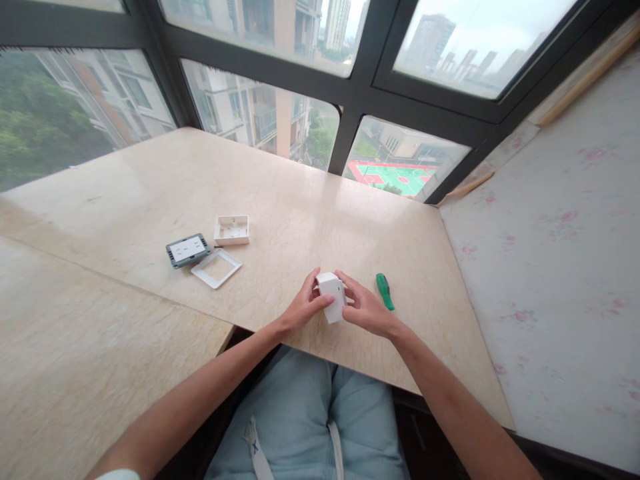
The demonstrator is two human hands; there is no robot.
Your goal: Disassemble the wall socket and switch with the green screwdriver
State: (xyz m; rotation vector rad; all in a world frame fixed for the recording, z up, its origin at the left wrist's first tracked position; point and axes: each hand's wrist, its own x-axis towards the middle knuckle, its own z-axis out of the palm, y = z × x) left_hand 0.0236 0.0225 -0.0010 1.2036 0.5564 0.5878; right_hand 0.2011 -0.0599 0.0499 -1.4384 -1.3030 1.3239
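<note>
Both my hands hold a small white plastic box [332, 292], like an electrical wall box, tilted just above the stone surface near its front edge. My left hand [306, 300] grips its left side, thumb across the face turned toward me. On the right side, the fingers of my right hand [364, 303] close around the box. A green screwdriver [385, 291] lies right of my right hand. Farther left are a socket panel [188, 249] with a white face and grey body, a white rectangular frame [217, 268] and an open white back box [232, 231].
The pale stone sill [280, 193] runs back to dark window frames [265, 77]. A papered wall [550, 267] with pink flowers bounds the right side. A lower-left slab [100, 347] joins the sill along a seam. My legs are under the front edge.
</note>
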